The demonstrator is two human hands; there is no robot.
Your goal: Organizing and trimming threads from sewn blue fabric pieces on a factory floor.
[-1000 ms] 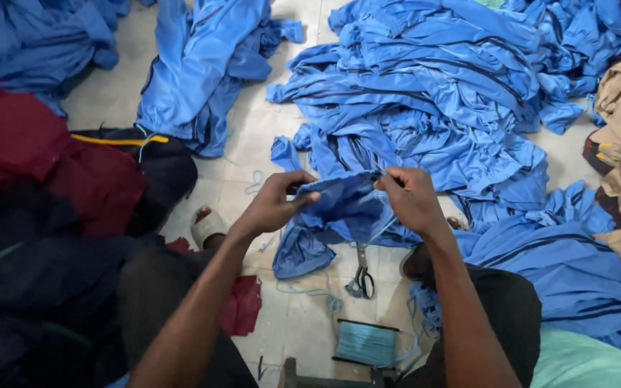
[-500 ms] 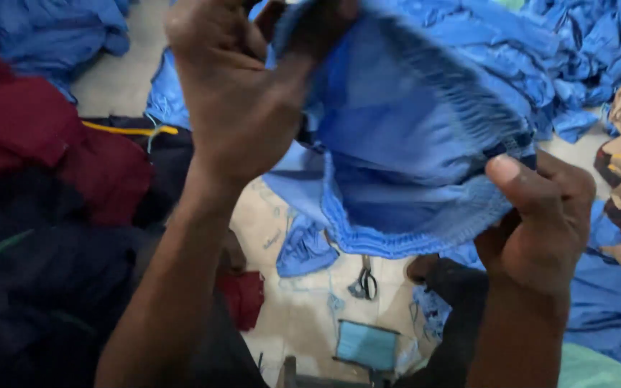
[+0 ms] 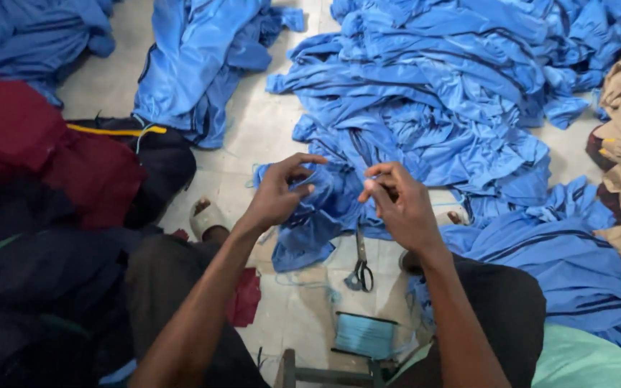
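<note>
One scissors [image 3: 360, 266] (two hands [image 3: 279, 192])

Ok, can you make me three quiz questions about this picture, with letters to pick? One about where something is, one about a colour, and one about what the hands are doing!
1. Where do the scissors lie?
A. on the floor between the knees
B. on the red cloth
C. in the left hand

2. What colour is the big heap of cloth?
A. yellow
B. blue
C. white

3. What are the left hand and the right hand doing?
A. lying flat on the floor
B. pinching at a small blue garment
C. cutting with scissors

Answers: 1 A, they rest on the pale floor below the hands. 2 B, the heap is all blue. 3 B, both hands' fingers are bent over the blue cloth.
</note>
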